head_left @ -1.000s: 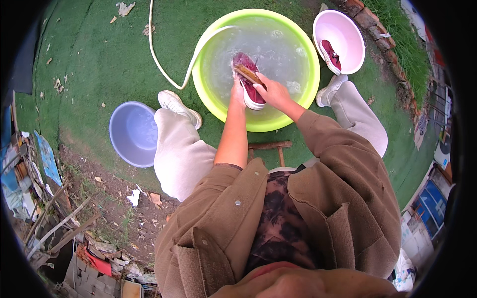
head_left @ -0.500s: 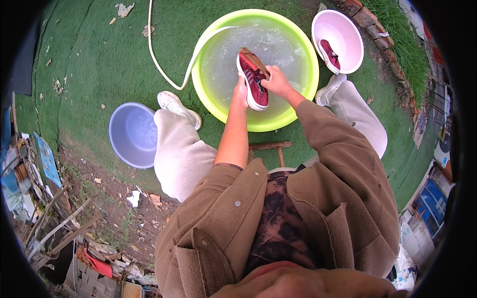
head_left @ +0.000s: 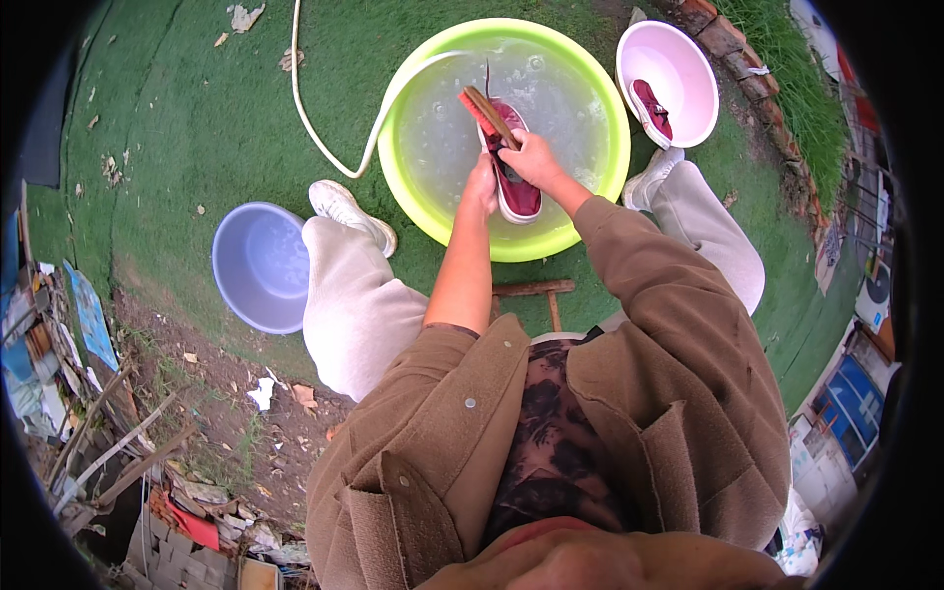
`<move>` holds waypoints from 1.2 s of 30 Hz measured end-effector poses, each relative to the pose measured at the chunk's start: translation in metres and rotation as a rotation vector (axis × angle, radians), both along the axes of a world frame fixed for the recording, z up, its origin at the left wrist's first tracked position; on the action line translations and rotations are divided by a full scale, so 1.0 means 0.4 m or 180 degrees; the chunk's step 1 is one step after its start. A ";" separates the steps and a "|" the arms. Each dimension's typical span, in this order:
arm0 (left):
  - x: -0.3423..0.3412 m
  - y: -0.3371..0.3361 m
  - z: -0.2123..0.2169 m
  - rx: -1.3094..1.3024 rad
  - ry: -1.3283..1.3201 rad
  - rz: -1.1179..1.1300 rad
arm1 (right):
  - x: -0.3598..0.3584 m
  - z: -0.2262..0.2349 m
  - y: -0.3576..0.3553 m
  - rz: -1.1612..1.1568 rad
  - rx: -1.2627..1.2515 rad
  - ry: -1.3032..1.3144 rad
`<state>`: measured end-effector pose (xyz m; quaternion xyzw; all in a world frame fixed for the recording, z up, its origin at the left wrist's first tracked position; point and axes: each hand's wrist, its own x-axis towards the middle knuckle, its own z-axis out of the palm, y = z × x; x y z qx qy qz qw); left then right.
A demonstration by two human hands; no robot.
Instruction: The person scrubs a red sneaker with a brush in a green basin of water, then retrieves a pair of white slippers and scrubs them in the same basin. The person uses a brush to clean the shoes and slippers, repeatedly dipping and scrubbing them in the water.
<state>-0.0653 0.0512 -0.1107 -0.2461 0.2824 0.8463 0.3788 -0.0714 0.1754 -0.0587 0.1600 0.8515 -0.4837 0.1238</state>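
Above the cloudy water of a wide yellow-green basin point(head_left: 605, 187), my left hand point(head_left: 481, 185) grips a dark red sneaker point(head_left: 521, 197) with a white sole by its left side. The toe of the sneaker points away from me. My right hand point(head_left: 532, 160) is closed round a wooden scrubbing brush point(head_left: 492, 116) with red bristles. The brush lies slantwise over the shoe's upper, its bristle end sticking out past the left edge. A loose dark lace stands up beyond the toe. Part of the shoe is hidden under the brush and fingers.
A second dark red sneaker point(head_left: 651, 110) rests in a pink basin point(head_left: 700, 108) at the far right. A blue basin point(head_left: 236, 280) stands by my left leg. A white hose point(head_left: 324, 155) runs over the basin's rim. Below the basin is a small wooden stool point(head_left: 531, 289).
The brush has shifted left and tipped, its red bristles now showing over the shoe's left side. The sneaker has turned and moved slightly right.
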 end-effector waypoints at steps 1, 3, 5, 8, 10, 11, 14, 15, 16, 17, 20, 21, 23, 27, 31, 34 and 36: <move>-0.001 -0.006 0.008 0.0145 0.0007 0.0050 | 0.005 0.005 -0.009 0.0088 0.0139 -0.0122; 0.005 -0.024 0.026 0.0285 0.0230 0.0219 | 0.013 0.024 -0.020 0.0247 -0.0007 -0.0246; -0.002 -0.038 0.036 0.0095 -0.0087 0.0100 | 0.018 0.050 -0.017 0.0242 -0.0441 -0.0421; -0.005 -0.032 0.035 -0.0184 -0.0069 -0.0125 | 0.021 0.087 0.008 0.0045 -0.1612 -0.0925; -0.004 -0.020 0.024 -0.0742 0.0063 -0.0271 | 0.015 0.097 0.043 -0.0119 -0.0964 -0.1042; -0.002 -0.015 0.017 -0.0977 -0.0014 -0.0191 | 0.013 0.094 0.056 -0.0199 -0.0846 -0.0791; -0.002 -0.008 -0.003 -0.1329 -0.0242 -0.0318 | -0.005 0.060 0.077 0.0025 0.0291 0.0531; 0.000 -0.004 -0.006 -0.1444 -0.0087 -0.0365 | -0.010 0.048 0.081 0.0170 0.0812 0.0676; 0.000 0.000 -0.007 -0.1573 0.0071 -0.0384 | -0.011 0.040 0.080 0.0492 0.1165 0.0490; -0.001 0.004 -0.006 -0.1701 0.0229 -0.0399 | -0.009 0.036 0.076 0.0785 0.1498 0.0024; -0.006 0.005 0.005 -0.1887 0.0226 -0.0486 | 0.032 0.063 0.052 0.1067 0.1683 -0.0690; -0.007 0.001 0.010 -0.1887 0.0132 -0.0457 | 0.057 0.084 0.041 0.1071 0.1557 -0.0744; -0.003 -0.011 0.017 -0.1841 -0.0107 -0.0294 | 0.105 0.127 0.021 0.1180 0.1252 -0.0695; 0.012 -0.005 0.002 -0.2094 0.0145 -0.0451 | 0.103 0.153 0.018 0.0964 0.1267 -0.1040; 0.018 0.032 -0.032 -0.2608 0.0659 -0.0748 | -0.011 0.088 0.032 0.0789 0.1759 -0.0858; 0.005 0.014 -0.039 -0.2472 0.0648 -0.0662 | -0.005 0.066 0.028 0.0798 0.1513 -0.0777; -0.006 -0.006 -0.033 -0.1981 0.0515 -0.0403 | 0.056 0.080 0.026 0.1072 0.1217 -0.0728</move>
